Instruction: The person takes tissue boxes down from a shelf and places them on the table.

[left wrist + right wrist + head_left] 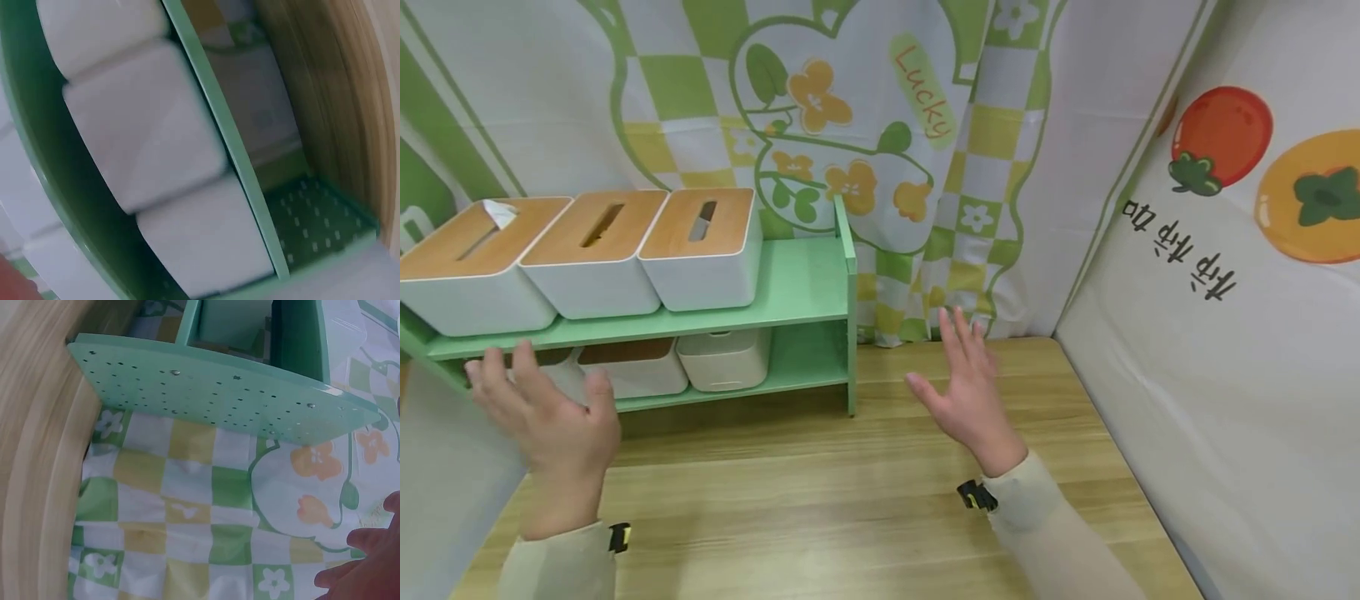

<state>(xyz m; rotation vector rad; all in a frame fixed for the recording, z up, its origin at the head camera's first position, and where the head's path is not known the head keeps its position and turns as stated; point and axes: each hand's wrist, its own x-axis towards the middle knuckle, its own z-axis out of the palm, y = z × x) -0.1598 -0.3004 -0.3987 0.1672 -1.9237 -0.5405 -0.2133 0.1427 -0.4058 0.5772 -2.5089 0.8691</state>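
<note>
My left hand (550, 417) is raised in front of the green two-tier shelf (805, 279), its fingers spread and nothing in them. In the head view its fingertips overlap the lower tier. On the upper tier stand three white boxes with wooden lids: a left tissue box (478, 271) with a tissue poking out, a middle box (598, 254) and a right box (700, 250). My right hand (970, 392) hovers over the wooden table (820, 517), right of the shelf, with fingers extended and holding nothing.
The lower tier bears several white containers, among them a rounded white box (726, 358). A perforated green side panel (206, 387) closes the shelf's right end. Behind hangs a green and yellow checked curtain (887, 158); a fruit-printed sheet (1225, 350) borders the table's right side.
</note>
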